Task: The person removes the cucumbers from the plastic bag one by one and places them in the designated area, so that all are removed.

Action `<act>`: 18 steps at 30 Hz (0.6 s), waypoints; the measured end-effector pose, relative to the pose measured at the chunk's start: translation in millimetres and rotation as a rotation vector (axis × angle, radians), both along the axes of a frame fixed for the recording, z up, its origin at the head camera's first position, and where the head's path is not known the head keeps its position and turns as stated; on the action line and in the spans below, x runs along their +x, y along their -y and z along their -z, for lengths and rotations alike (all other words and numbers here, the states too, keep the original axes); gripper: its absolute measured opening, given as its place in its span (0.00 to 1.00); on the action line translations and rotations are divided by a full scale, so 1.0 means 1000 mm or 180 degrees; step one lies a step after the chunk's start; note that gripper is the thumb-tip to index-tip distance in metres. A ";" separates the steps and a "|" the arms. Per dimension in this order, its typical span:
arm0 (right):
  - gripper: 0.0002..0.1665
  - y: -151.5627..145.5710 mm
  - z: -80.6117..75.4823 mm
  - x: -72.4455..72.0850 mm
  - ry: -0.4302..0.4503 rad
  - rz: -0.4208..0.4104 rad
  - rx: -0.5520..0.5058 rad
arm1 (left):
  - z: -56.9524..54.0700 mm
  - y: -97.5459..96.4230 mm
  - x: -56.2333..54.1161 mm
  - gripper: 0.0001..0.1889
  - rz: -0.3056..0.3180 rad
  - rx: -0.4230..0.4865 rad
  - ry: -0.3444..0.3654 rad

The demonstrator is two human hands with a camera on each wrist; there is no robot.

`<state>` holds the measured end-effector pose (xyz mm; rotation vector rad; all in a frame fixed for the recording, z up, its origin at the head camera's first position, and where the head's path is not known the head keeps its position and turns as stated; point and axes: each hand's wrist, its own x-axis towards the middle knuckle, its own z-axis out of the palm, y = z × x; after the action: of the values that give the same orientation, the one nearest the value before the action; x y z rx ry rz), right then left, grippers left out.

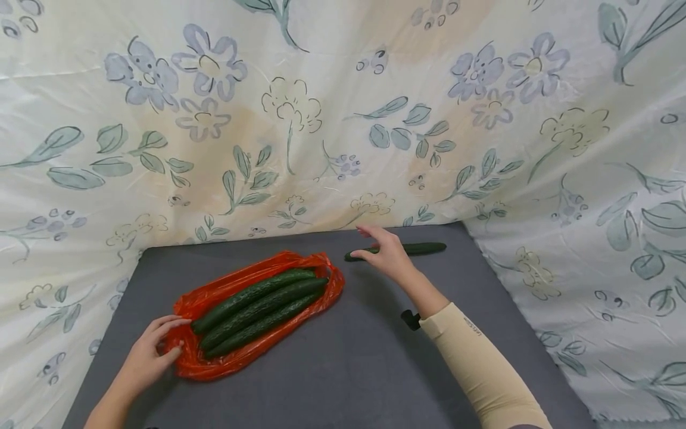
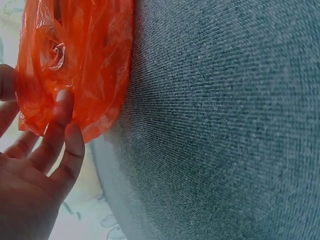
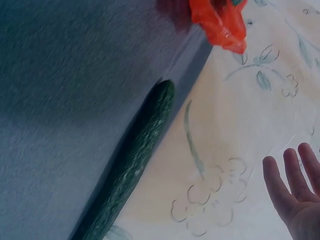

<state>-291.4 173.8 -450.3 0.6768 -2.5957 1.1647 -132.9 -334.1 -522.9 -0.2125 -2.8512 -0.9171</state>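
Note:
Several dark green cucumbers (image 1: 262, 307) lie side by side on an orange-red plastic bag (image 1: 236, 368), its edges spread around them. My left hand (image 1: 147, 357) is at the bag's left end, thumb and fingers apart. In the left wrist view, fingertips of the left hand (image 2: 40, 165) touch the crumpled bag (image 2: 95, 65). A single cucumber (image 1: 426, 248) lies at the back right. My right hand (image 1: 388, 253) hovers over its left part with fingers spread, hiding some of it. The right wrist view shows this cucumber (image 3: 135, 155) apart from the right hand (image 3: 305, 210).
A grey cloth-covered table (image 1: 332, 369) carries everything. Pale floral fabric (image 1: 321, 149) hangs behind the table and along its sides, close to the back edge. A small black device (image 1: 411, 320) sits at my right wrist.

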 end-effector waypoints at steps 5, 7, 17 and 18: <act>0.41 0.013 -0.002 0.004 -0.0071 -0.0118 0.0040 | 0.002 0.001 0.000 0.22 -0.0004 0.0011 0.0049; 0.42 0.018 -0.002 0.005 -0.0087 -0.0166 0.0077 | 0.001 0.001 0.000 0.22 -0.0008 -0.0002 0.0050; 0.43 0.041 0.002 0.010 -0.0073 -0.0449 0.0172 | 0.001 0.001 0.001 0.22 0.0035 0.0028 -0.0006; 0.43 0.043 0.002 0.011 -0.0057 -0.0467 0.0189 | 0.001 0.001 0.001 0.22 0.0031 0.0030 0.0000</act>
<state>-280.4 130.3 -451.9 0.8996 -2.6125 1.1200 -131.6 -335.5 -524.1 -0.2256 -2.8479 -0.9322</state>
